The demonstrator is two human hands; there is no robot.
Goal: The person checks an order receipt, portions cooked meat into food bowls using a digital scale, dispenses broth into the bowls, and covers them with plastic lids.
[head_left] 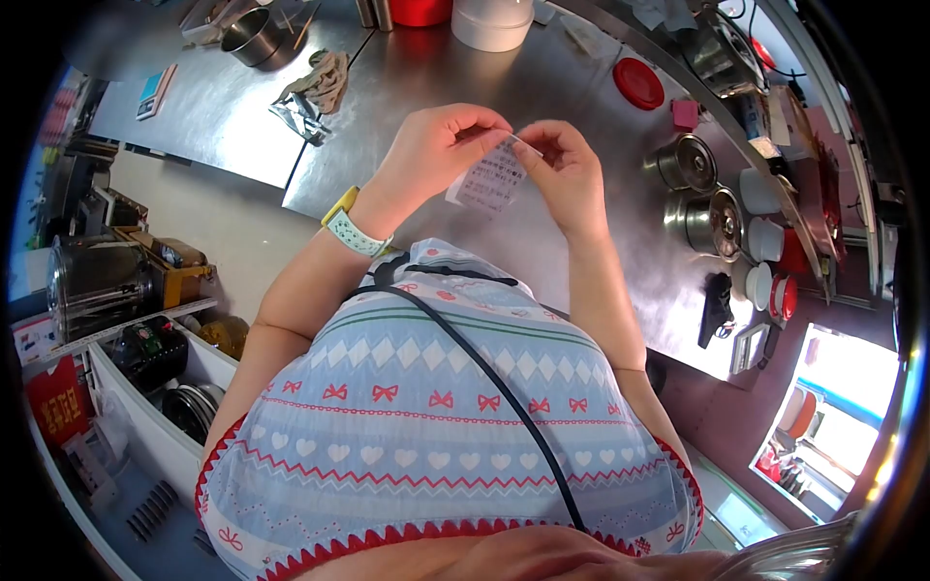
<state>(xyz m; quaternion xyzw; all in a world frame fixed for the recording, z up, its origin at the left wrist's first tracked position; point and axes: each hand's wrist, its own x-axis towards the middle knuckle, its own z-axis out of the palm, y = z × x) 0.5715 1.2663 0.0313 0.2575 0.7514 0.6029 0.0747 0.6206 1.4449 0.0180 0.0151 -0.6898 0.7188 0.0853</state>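
Observation:
A small printed label [491,179] with rows of dark text hangs between my two hands above the steel table. My left hand [448,145] pinches its upper left edge between thumb and fingers. At the upper right corner, my right hand [562,165] grips it the same way, fingers curled. The label tilts a little, and its lower end hangs free. A watch with a pale patterned strap [356,232] is on my left wrist.
On the steel table [407,77] lie a crumpled cloth [327,79], a red lid [638,83] and a pink block [685,115]. Lidded steel pots [687,162] line the right side. A white bucket [492,23] and a steel pot [254,39] stand at the back.

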